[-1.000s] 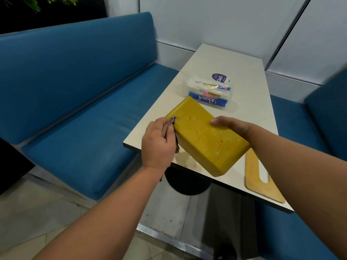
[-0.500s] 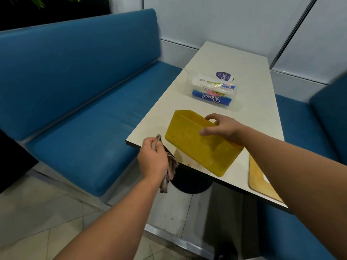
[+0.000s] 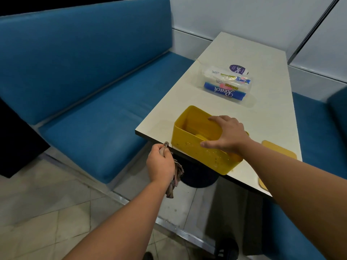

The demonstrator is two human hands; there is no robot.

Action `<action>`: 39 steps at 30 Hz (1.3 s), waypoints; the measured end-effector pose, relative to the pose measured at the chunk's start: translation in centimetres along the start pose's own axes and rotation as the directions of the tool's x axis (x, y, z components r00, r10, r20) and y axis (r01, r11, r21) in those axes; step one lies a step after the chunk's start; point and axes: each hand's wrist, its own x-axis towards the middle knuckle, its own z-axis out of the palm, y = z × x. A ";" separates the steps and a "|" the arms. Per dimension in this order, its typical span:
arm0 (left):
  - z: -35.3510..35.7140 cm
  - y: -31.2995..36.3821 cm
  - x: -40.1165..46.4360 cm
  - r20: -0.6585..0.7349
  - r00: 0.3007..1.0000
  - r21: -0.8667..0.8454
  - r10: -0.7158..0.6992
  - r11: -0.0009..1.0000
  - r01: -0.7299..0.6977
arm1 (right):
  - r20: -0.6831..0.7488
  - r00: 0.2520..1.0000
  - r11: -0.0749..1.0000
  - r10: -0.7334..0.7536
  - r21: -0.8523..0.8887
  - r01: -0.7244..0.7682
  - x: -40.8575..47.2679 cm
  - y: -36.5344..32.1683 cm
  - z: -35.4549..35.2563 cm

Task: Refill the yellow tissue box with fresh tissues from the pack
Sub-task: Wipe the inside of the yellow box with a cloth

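Observation:
The yellow tissue box (image 3: 193, 149) stands open side up at the near corner of the white table (image 3: 262, 113); its inside looks empty of tissues. My right hand (image 3: 227, 136) rests over its rim, fingers gripping the near wall. My left hand (image 3: 161, 162) hangs just off the table's edge, closed on a crumpled brownish cloth (image 3: 175, 177) that dangles below it. A clear tissue pack with a blue "Reach" label (image 3: 225, 85) lies further along the table, apart from both hands.
A flat tan lid with a slot (image 3: 277, 152) lies on the table by my right forearm. A small purple-capped white item (image 3: 238, 69) sits behind the pack. Blue benches (image 3: 90, 113) flank the table on both sides; tiled floor lies below.
The box has gone from bottom up, through tilted, to open side up on the table. My left hand with the cloth has dropped away from it to below the table edge.

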 end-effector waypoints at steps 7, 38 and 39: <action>0.6 -0.3 -0.4 0.005 0.999 0.031 -0.032 0.999 0.032 | -0.039 0.997 0.995 -0.073 -0.066 0.070 0.5 0.8 0.8; 7.0 1.5 -7.6 0.252 0.968 -0.167 0.006 0.985 0.038 | -0.011 0.995 0.991 -0.097 -0.088 0.096 1.7 2.2 1.5; 7.6 1.7 -9.0 0.361 0.933 -0.146 -0.003 0.988 0.059 | -0.010 0.995 0.992 -0.095 -0.088 0.094 1.7 2.2 1.5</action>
